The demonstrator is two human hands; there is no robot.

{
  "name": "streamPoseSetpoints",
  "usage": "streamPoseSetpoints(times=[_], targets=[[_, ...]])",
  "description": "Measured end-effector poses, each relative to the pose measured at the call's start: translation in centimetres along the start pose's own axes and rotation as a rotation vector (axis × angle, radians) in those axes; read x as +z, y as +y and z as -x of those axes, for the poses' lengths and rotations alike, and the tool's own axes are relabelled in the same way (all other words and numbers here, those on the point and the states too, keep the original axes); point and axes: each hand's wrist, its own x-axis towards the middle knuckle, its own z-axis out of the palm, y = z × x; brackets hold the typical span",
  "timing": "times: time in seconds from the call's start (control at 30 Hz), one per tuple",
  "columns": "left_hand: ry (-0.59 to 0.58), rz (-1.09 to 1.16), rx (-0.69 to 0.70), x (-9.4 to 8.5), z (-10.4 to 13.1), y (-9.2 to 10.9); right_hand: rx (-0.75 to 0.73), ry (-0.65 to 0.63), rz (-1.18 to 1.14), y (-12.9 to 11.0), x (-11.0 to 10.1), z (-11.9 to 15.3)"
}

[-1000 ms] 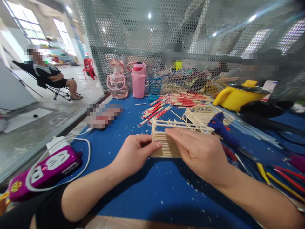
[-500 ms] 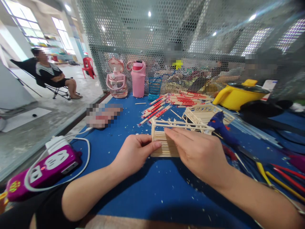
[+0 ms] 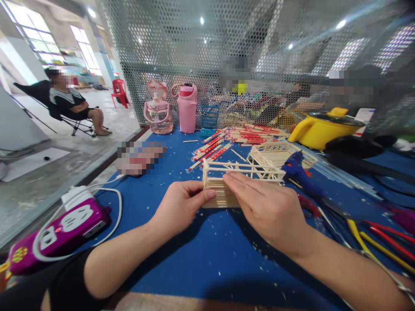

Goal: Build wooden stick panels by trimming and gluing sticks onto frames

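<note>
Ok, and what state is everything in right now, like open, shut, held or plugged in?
Left hand: fingers pinching the stick frame
Right hand: fingers against the frame, thumb hidden
Stick frame: held, open gaps along its upper part
Clear pink bottle: standing, lid flipped up
Pink flask: upright
Yellow pot: lid on
Power strip: light red, charger plugged in
Blue glue gun: on or off unclear

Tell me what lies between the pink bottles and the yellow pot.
A blue rack and red-wrapped sticks, in the head view.
</note>
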Motion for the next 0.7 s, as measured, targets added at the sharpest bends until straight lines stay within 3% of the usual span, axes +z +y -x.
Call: streamPoseSetpoints(times=[0.13, 0.23, 0.37, 0.43, 0.53, 0.6, 0.7], targets=[[0.010, 0.010, 0.013, -0.2, -0.2, -0.2, -0.010, 0.043, -0.052, -0.4, -0.6, -0.1], [0.023, 0.002, 0.018, -0.5, -0.4, -0.3, -0.075, 0.065, -0.089, -1.3, -2.3, 0.3], [0.077, 0.003, -0.021, -0.7, -0.7, 0.3, -0.045, -0.115, -0.171, -1.5, -4.7, 2.3], [0.077, 0.059, -0.053, -0.6, -0.6, 0.6, 0.153, -0.163, -0.196, -0.5, -5.4, 3.7], [0.031, 0.201, -0.100, -0.4, -0.4, 0.8, 0.632, -0.080, -0.319, 1.8, -5.8, 5.2], [0.007, 0.288, -0.113, -0.2, -0.2, 0.7, 0.916, -0.030, -0.591, 2.8, -5.6, 5.4], [0.015, 0.380, -0.105, 0.1, -0.1, 0.4, 1.141, -0.054, -1.122, 2.7, -5.0, 4.6]])
